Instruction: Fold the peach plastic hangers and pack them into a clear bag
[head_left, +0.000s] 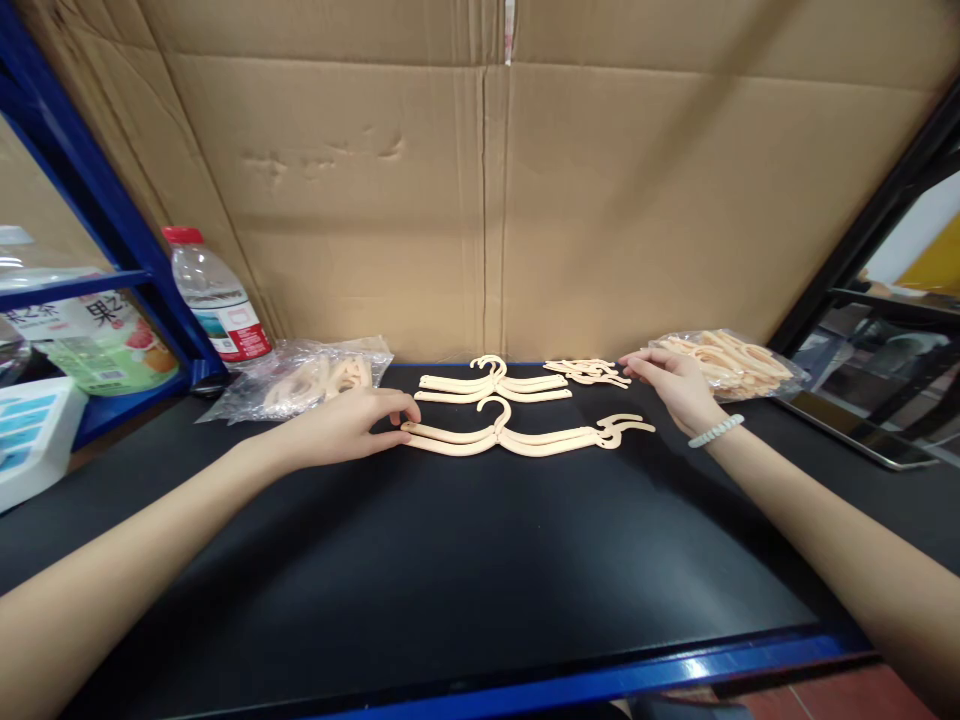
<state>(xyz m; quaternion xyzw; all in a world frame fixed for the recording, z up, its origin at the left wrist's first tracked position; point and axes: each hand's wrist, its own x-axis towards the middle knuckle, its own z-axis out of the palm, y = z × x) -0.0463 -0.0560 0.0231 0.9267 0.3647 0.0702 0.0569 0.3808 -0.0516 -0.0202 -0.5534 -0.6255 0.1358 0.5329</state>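
near hangers [517,437]: cream plastic, thin, stacked flat in a pair or so, hooks up toward the wall; lying mid-bench on the black mat [465,560], a small hook piece [619,430] touching their right tip
left hand [352,425]: fingertips pinch the left end of the near hangers, thumb below, fingers on top; closed lightly on that tip, hangers not lifted
right hand [671,385]: fingers loosely curled, palm down, tips at the small pile of loose hook pieces [589,372]; cannot tell if it has one pinched (fingertips blur into the pile)
step: looks like steadying the stack with one hand while the other goes for a small piece, my read only
next move calls for: a fine pinch on one thin piece without dragging the rest, and the left keeping the stack square
far hangers [491,385]: second cream set, just behind the near one, apart from both hands
right bag [731,362]: clear plastic, full of more cream pieces, just beside the right hand
left bag [300,380]: clear, crumpled, similar pieces inside, behind the left wrist
bracelet [716,430]: white coil band on the right wrist
bottle [217,295]: clear water bottle, red cap, upright by the blue shelf post [97,200]
backdrop: cardboard sheet [487,180] standing behind the bench
bench edge [675,670]: blue rim, nearest the camera
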